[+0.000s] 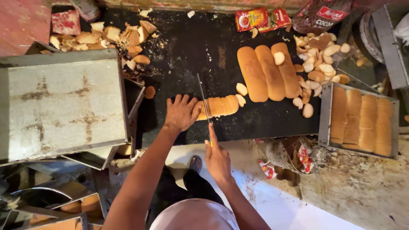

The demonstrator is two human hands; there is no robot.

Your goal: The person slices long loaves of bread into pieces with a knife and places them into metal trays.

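Three whole loaves (271, 71) wait far right on the dark worktop (200, 47). You're mid-slicing: your left hand (181, 113) presses flat on the sliced loaf (217, 106), right hand (217, 158) fingers closed around the knife (204, 102). Next cut needs steady downward pressure beside your fingertips.

3 whole loaves (271, 72), metal tray (326, 113)

Golden-brown loaves (271, 72) lie on a black worktop (200, 47), beside red and yellow packets (263, 18).
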